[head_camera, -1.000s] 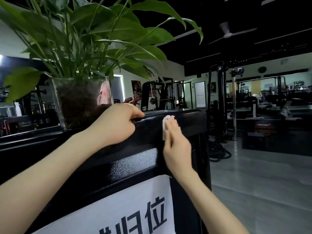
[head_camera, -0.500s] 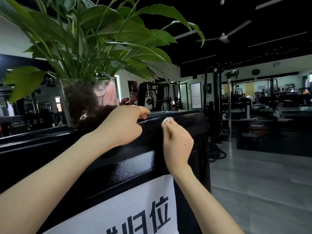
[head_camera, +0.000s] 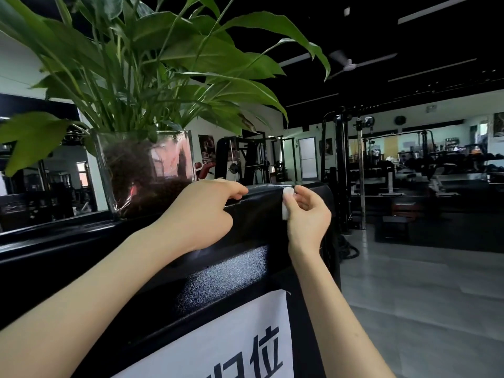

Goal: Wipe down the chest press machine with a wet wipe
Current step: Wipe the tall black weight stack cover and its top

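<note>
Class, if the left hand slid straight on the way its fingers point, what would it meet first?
Probably the wet wipe pinched in the right hand; the left hand points rightward along the machine's black top edge, though depth is unclear.

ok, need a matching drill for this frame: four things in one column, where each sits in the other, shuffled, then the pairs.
1. white folded wet wipe
2. clear glass plant vase
3. white paper sign with black characters
4. left hand

A. stuck on the front of the black metal machine frame, below both hands
B. holding the frame's top edge
C. pinched in the right hand
D. standing on top of the frame, left of both hands

Pairs: 1-C, 2-D, 3-A, 4-B
</note>
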`<state>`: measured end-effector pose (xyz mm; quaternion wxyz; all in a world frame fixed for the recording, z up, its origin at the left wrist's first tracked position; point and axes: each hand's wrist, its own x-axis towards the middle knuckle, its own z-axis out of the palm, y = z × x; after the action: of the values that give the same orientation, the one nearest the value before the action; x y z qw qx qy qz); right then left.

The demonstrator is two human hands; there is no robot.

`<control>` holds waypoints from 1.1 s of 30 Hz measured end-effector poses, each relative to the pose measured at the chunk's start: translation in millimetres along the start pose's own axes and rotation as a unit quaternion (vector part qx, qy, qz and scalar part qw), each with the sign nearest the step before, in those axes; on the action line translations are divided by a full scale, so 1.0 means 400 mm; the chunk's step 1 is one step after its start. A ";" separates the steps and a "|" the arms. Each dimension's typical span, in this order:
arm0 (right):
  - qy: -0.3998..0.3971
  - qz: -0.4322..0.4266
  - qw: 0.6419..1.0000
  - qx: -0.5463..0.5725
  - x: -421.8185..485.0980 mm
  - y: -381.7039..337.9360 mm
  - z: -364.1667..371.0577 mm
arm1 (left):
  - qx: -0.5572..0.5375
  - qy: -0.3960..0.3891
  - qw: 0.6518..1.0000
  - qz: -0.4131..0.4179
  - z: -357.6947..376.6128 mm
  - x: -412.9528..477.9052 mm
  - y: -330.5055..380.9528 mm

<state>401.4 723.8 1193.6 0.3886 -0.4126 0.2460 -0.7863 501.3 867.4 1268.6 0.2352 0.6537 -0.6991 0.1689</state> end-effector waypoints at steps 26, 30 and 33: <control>-0.064 -0.144 0.982 -0.103 -0.101 0.079 -0.051 | -0.031 0.120 0.985 0.116 0.022 -0.035 -0.067; -0.011 -0.051 0.991 -0.123 -0.034 0.076 -0.065 | 0.072 0.096 0.981 0.150 0.062 -0.005 -0.039; -0.093 -0.170 0.966 -0.173 -0.103 0.068 -0.062 | 0.086 0.109 0.977 0.161 0.092 0.032 -0.012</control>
<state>406.3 743.5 1142.1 0.1931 -0.5807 0.2673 -0.7443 501.7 836.2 1244.8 0.2225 0.5277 -0.7484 0.3345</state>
